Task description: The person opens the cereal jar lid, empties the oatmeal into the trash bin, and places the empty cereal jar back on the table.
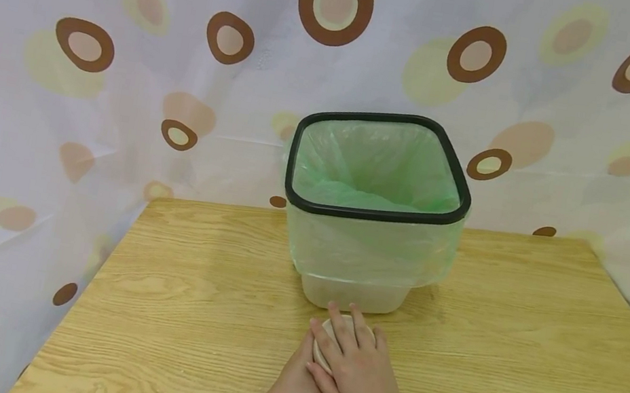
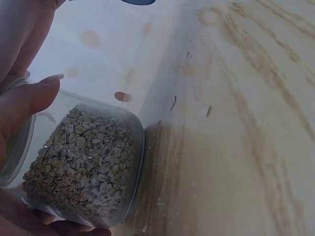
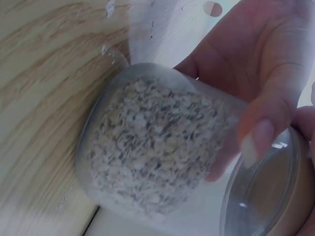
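Note:
A clear jar of oat flakes [image 3: 152,147] stands upright on the table, with a pale round lid [image 1: 352,328] on top. My left hand [image 1: 294,385] grips the jar; in the left wrist view its fingers [image 2: 74,228] bend round the side. From above, my right hand [image 1: 365,380] holds the lid, its fingers spread across the top and its thumb at the near left side. Much of the lid is hidden under that hand. In the head view both hands cover the jar's body.
Just beyond the hands stands a whitish bin [image 1: 352,293] with a black rim [image 1: 374,215] and a pale green liner bag [image 1: 368,250]. The wood-grain table [image 1: 179,312] meets a spotted cloth [image 1: 254,111] at its back and sides. Small crumbs [image 2: 173,102] lie on the tabletop.

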{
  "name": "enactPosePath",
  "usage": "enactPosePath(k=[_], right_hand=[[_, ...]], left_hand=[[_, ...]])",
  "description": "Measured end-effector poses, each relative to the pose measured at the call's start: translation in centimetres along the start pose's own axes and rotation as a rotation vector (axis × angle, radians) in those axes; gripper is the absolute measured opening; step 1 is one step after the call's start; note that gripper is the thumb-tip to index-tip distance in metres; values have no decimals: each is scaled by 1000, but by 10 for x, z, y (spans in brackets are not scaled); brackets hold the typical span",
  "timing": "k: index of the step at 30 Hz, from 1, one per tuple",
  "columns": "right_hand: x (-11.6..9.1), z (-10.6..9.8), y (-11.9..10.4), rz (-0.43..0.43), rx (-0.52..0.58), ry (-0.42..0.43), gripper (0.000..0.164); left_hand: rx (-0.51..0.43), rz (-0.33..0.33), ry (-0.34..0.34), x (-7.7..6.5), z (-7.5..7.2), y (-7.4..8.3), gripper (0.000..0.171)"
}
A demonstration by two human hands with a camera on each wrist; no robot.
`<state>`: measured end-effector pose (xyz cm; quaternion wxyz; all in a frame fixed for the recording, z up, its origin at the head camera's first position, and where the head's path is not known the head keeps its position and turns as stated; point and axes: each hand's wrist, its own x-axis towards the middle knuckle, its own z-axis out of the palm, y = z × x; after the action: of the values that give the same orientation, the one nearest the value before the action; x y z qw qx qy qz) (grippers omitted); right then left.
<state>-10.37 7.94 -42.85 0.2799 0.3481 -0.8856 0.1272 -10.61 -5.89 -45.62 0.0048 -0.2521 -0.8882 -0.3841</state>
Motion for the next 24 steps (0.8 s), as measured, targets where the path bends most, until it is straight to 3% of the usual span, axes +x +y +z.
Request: enactPosePath(k=[2,9,14,24], right_hand=[[0,0,1,-8,8,-7,64],[-1,2,6,-57,16,-9,66],[-1,0,11,-94,48,-20,61],[-2,2,19,-144,128,-7,49]], left_hand=[[33,17,-3,0,0,0,78],[-188,-101,-22,0,0,-1,94],[-309,-133,2,-1,1,-2,93],[-427,-192,2,-3,2,-3,97]])
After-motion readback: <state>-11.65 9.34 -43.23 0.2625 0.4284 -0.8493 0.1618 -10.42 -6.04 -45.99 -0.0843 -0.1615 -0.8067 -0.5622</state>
